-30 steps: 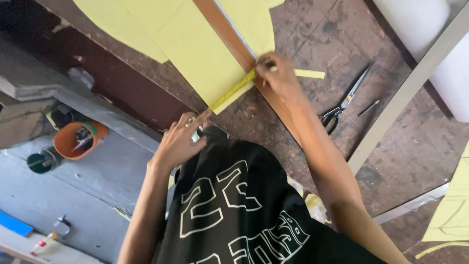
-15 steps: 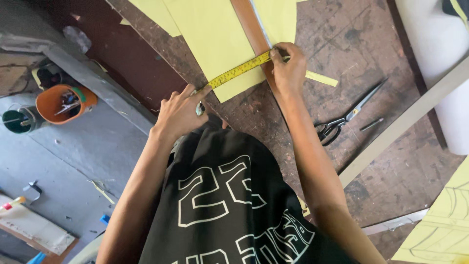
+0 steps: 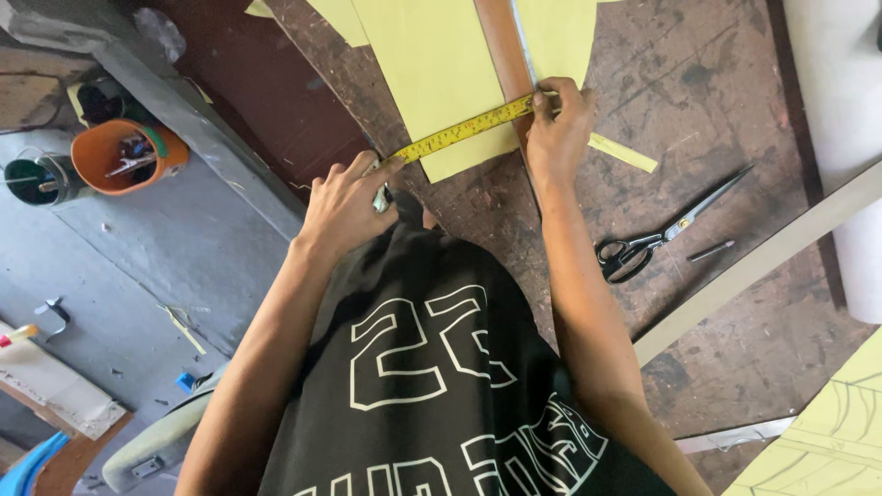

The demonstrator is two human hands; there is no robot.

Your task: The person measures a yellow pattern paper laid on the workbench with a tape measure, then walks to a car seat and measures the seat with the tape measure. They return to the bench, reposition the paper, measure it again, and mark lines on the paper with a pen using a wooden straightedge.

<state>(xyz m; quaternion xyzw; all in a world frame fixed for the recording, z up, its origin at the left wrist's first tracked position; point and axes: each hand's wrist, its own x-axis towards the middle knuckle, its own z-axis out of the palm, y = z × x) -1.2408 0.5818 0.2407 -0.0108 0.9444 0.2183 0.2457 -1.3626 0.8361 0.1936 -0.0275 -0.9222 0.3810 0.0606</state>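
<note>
Yellow tape measure (image 3: 469, 126) lies stretched flat across the yellow sheet (image 3: 441, 83), near its lower edge, in the middle of the bench (image 3: 698, 101). It runs from lower left up to upper right.

Right hand (image 3: 556, 129): fingers pressed together on the tape's far end, pinning it where the sheet meets the brown strip (image 3: 501, 46). Left hand (image 3: 344, 202): fingers curled and pinching the tape's near end, with a small metal part just visible under them, at the sheet's left edge.

Change: half a second back the tape sat more level and both hands were a touch higher in view; a second back it slanted steeply. Now both ends are down on the sheet edges and the tape looks taut, so I judge the span is being read, not just laid out.

Around it: a loose yellow offcut strip (image 3: 625, 153) just right of the right hand. Black-handled scissors (image 3: 661, 230) further right, a small dark pen-like piece (image 3: 712, 250) beside them. A long pale batten (image 3: 763, 262) crosses the bench diagonally.

No packages or signs are readable. Left, on the grey floor (image 3: 184, 248): an orange pot (image 3: 124, 156) of tools and a dark green tin (image 3: 41, 179) beside it.
</note>
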